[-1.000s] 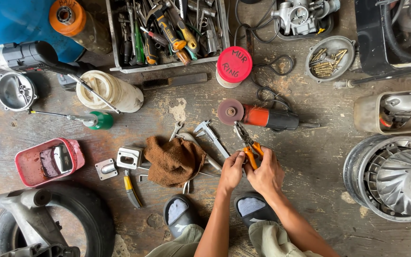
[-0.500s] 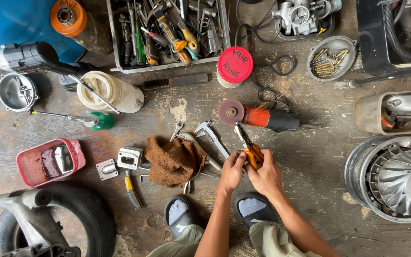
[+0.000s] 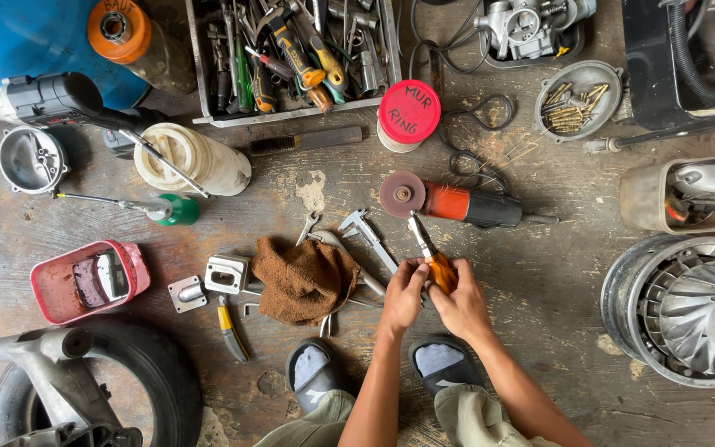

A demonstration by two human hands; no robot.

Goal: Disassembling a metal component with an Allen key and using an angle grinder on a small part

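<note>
**Both hands on orange-handled pliers, mid-floor**

Pliers (image 3: 432, 258): orange grips, grey metal nose pointing up-left toward the angle grinder (image 3: 457, 203), nose tip just short of its disc. They sit over the wooden floor (image 3: 539, 290), just right of the brown rag (image 3: 304, 277) and the caliper (image 3: 370, 240).

Both forearms come up from the bottom edge, converging over the slippers (image 3: 378, 364). Right hand (image 3: 461, 305) wraps the orange grips from the right, fingers curled and clamped on them. Left hand (image 3: 405, 291) sits against the left side of the pliers, fingers bent together at the handle top; whether it pinches something small there, cannot tell. Hands touching each other.
</note>
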